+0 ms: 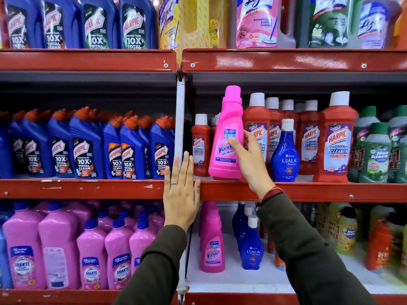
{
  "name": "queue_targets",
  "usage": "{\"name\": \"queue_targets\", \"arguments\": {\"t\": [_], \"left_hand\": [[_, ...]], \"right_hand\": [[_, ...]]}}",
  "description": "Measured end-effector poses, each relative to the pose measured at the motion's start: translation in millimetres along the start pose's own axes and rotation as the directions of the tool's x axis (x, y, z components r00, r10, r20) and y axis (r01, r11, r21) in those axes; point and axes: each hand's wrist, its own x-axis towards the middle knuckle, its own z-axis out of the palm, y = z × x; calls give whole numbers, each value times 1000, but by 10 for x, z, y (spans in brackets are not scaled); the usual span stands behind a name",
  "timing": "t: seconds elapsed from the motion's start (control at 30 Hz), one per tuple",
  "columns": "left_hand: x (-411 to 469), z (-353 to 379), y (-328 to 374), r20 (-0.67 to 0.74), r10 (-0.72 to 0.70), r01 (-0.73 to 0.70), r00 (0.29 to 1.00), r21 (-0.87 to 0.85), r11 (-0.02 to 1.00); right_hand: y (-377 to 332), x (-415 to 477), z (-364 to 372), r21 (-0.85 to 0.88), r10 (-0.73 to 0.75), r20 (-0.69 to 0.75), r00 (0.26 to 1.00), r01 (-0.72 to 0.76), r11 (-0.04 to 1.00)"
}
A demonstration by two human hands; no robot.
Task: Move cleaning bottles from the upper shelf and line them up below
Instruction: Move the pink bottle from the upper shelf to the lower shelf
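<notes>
A pink Vanish bottle [226, 137] stands upright on the middle shelf [308, 191], at the front of the right bay. My right hand [248, 159] grips its right side, thumb across the label. A blue Ujala bottle [285, 155] stands a little further right on the same shelf. On the white shelf below [253, 280] stand another pink Vanish bottle [211, 241] and a blue Ujala bottle [251, 247], side by side. My left hand [181, 190] lies flat and open against the red shelf edge and the grey upright post, holding nothing.
Red Harpic bathroom cleaner bottles [334, 139] crowd behind and beside the Vanish bottle. Blue Harpic bottles [86, 146] fill the left bay, pink Shakti bottles [92, 249] sit below them. Green Max Kleen bottles [378, 150] stand at the right. Large Lizol jugs [256, 20] line the top shelf.
</notes>
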Motion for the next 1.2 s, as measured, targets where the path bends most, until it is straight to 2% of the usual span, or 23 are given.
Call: {"name": "queue_targets", "arguments": {"t": [0.17,0.37,0.67,0.87,0.97,1.03,1.2], "left_hand": [[2,-23,-9,9,18,-18,1000,-27,999],[-75,-108,-68,30,46,-41,999,-157,987],[-845,-252,-35,87,-63,80,994,-215,973],[-1657,-150,-2,169,-75,107,983,-184,977],[-2027,-75,24,197,-37,64,980,-132,989],[-2223,-2,26,206,-2,23,979,-103,994],[-2511,169,9,272,-24,51,962,-92,994]], "right_hand": [[-50,-210,-39,57,1,54,999,-4,998],[102,-602,-95,116,4,92,996,-15,993],[702,-1333,-375,57,26,122,992,-33,998],[1329,-1725,-470,-6,147,158,976,-148,989],[1578,-1846,-475,-52,205,195,959,-198,979],[1734,-1882,-456,-70,236,192,952,-227,971],[2059,-1843,-407,-78,314,163,935,-305,949]]}}
